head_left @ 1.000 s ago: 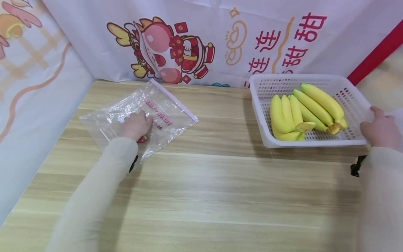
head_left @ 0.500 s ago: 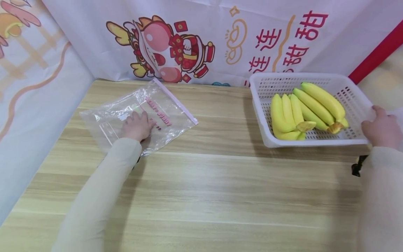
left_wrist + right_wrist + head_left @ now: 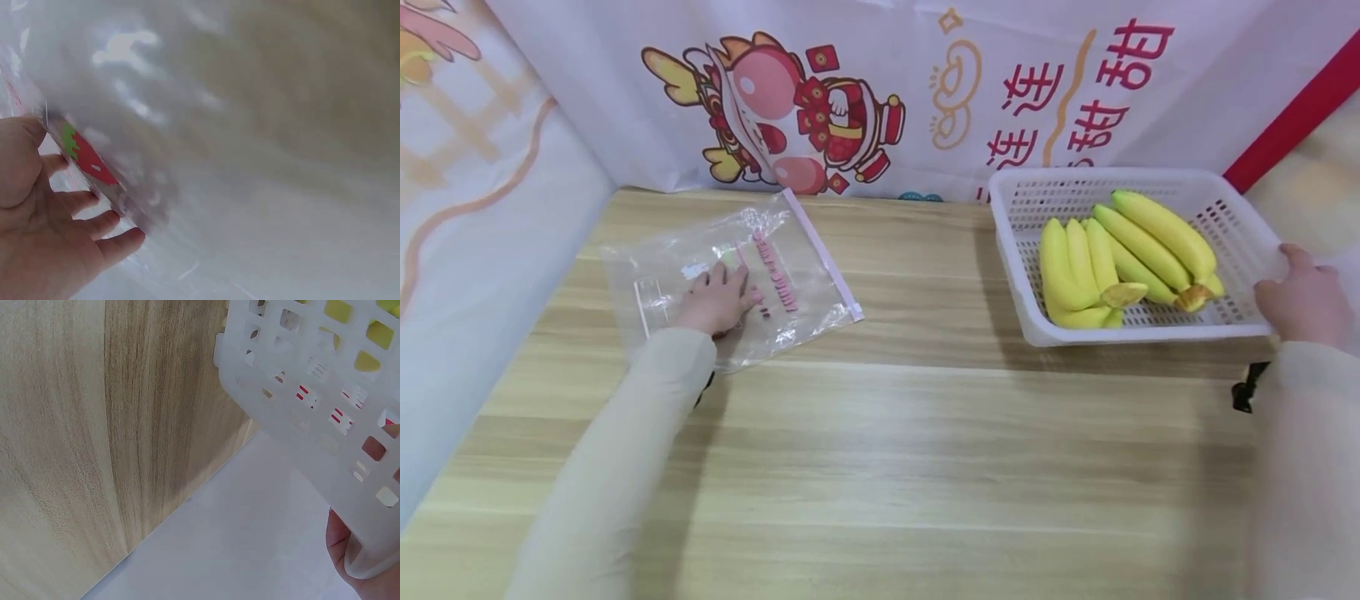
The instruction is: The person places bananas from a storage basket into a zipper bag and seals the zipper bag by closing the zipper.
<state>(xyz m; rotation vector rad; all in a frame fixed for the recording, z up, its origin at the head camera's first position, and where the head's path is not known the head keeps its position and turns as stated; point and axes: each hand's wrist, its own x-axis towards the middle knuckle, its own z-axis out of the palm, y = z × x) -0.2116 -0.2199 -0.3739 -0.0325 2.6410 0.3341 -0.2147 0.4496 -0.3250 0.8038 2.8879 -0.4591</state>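
Observation:
My left hand (image 3: 709,302) rests on a clear plastic zip bag (image 3: 782,262) lying flat on the table, fingers spread over it. Pink lettering and a pink slider strip (image 3: 824,254) mark the bag's right side. In the left wrist view, the fingers (image 3: 122,247) touch the bag beside its red and green print (image 3: 90,159). Over at the right, my right hand (image 3: 1307,300) grips the right end of a white plastic basket (image 3: 1150,335). Two bunches of yellow bananas (image 3: 1153,242) lie in it. In the right wrist view the basket's perforated wall (image 3: 294,425) hides most of that hand.
The wood-grain table (image 3: 925,450) spreads between the bag and the basket. Printed white cloth (image 3: 955,100) hangs behind it, with another cloth (image 3: 512,225) along the left. Near the right sleeve shows a black strap (image 3: 1246,392). The table's edge (image 3: 181,505) runs beneath the basket.
The bag has turned clockwise a little, its slider strip's lower end swinging down and left. My left fingers have spread out straighter on it. The right hand keeps its hold on the basket.

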